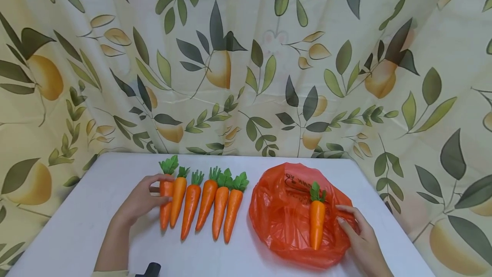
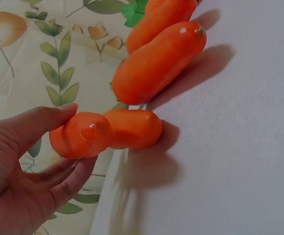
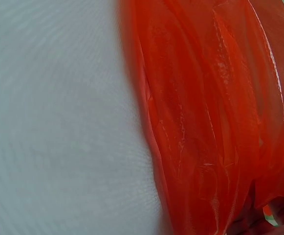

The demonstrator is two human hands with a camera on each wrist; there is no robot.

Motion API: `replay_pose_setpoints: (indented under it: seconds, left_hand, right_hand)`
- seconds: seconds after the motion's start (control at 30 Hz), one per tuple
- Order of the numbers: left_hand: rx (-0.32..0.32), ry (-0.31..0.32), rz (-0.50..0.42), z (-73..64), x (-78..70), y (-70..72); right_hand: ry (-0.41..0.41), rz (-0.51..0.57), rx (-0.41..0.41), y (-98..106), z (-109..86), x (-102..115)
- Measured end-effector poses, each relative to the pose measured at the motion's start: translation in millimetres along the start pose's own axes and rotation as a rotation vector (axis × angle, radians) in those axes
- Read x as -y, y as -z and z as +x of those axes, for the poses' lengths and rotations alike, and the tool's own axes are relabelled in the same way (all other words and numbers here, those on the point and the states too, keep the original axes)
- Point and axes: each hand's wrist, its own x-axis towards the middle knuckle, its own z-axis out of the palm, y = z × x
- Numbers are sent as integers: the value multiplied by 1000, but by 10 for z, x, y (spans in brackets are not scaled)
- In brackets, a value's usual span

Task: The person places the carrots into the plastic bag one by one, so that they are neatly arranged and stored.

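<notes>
My left hand [image 1: 142, 198] pinches the leftmost carrot [image 1: 165, 204] of a row between thumb and fingers. In the left wrist view that carrot [image 2: 85, 136] shows tip-first in the left hand [image 2: 29, 161], beside its neighbour. Several more orange carrots [image 1: 191, 210] with green leafy tops lie to its right, tips toward me. A red plastic bag [image 1: 273, 221] is spread on the right, with one carrot [image 1: 317, 225] lying on it. My right hand [image 1: 363, 236] grips the bag's right edge. The right wrist view shows crumpled bag [image 3: 200, 107], with only part of the hand visible.
A white-covered table [image 1: 192, 260] carries everything. Behind it hangs a curtain [image 1: 246, 76] printed with leaves and fruit. A dark object [image 1: 151, 269] pokes in at the bottom edge, near the left forearm.
</notes>
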Motion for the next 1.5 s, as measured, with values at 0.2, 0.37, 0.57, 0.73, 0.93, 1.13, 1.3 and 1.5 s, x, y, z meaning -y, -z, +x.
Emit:
replay_pose_setpoints:
  seconds: [0.2, 0.37, 0.57, 0.73, 0.93, 1.13, 1.3, 1.5]
  left_hand:
    - [-18, -32, -17, 4, -130, -78]
    - [-21, -67, -34, 50, -254, -172]
    - [-4, -106, -61, 113, -458, -338]
    - [8, -144, -74, 165, -673, -509]
    - [28, -169, -89, 213, -858, -684]
    - [39, -191, -141, 225, -1024, -824]
    - [71, -198, -184, 221, -1162, -959]
    - [122, -194, -207, 221, -1305, -1107]
  right_hand:
    - [-26, 0, 3, 6, -8, 31]
    - [-93, 2, 28, 13, -3, 44]
    - [-133, -9, 39, 19, -9, 69]
    - [-113, -17, 30, 15, -1, 74]
    - [-118, -32, 34, 18, -9, 88]
    - [-124, -37, 32, 17, -16, 100]
    - [-120, -24, 38, 21, -12, 94]
    - [-127, -15, 40, 20, -12, 87]
